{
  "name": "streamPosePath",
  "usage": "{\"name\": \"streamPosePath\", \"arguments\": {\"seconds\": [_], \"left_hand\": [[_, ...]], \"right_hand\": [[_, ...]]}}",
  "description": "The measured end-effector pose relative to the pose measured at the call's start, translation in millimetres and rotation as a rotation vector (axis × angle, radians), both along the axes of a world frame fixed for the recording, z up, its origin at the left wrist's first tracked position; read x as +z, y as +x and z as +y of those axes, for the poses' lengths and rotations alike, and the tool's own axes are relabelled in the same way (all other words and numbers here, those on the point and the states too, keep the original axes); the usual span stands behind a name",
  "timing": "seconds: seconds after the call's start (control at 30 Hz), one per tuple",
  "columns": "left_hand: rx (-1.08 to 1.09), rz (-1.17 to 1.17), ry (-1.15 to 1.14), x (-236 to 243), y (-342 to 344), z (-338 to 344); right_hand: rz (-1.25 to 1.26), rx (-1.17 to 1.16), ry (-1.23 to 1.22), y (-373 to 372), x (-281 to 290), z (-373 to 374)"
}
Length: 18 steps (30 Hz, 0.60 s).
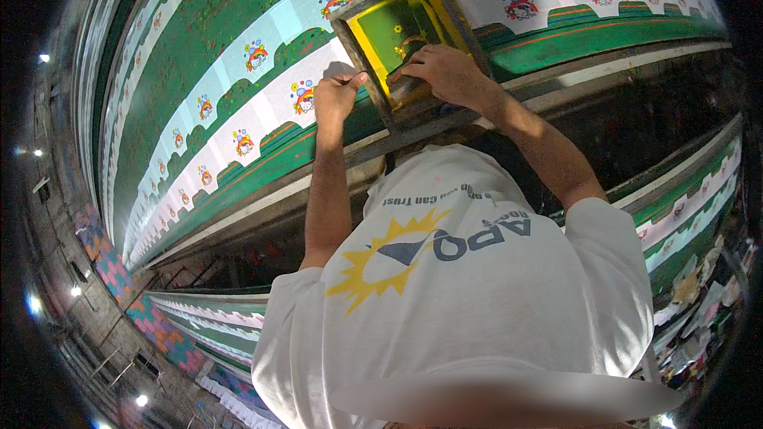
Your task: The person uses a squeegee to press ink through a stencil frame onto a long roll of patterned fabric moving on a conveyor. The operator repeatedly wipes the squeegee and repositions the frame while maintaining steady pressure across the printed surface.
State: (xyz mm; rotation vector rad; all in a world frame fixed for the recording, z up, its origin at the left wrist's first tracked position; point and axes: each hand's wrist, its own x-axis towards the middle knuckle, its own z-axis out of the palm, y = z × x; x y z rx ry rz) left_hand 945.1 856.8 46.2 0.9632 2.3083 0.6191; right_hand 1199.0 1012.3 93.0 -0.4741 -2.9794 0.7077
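In front of me a wooden screen-printing frame (359, 58) with yellow-edged mesh lies tilted over a long green table, on a row of pale fabric pieces. My left hand (338, 97) is at the frame's left rail, its fingers closed on the edge. My right hand (450, 73) reaches inside the frame, fingers wrapped round a dark squeegee (410, 48) that rests on the mesh; the hand hides part of it. Left of the frame, a white fabric piece (274, 115) carries a colourful cartoon cat and rainbow print.
More printed fabric pieces (548, 1) run in curved rows along the green table (628, 30). A pale ledge (556, 79) borders its near side. Behind me stand more tables with fabric rows (238, 314), and scraps (699, 294) are heaped at the right.
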Motion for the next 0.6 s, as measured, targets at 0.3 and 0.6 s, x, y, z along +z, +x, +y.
{"name": "streamPosePath", "arguments": {"seconds": [0.3, 0.6], "left_hand": [[-0.051, 0.044, -0.146, 4, 2, 2], [-0.016, -0.024, -0.047, 4, 3, -7]], "right_hand": [[0.013, -0.060, 0.015, -15, 3, 20], [0.146, -0.211, 0.129, -25, 2, 65]]}}
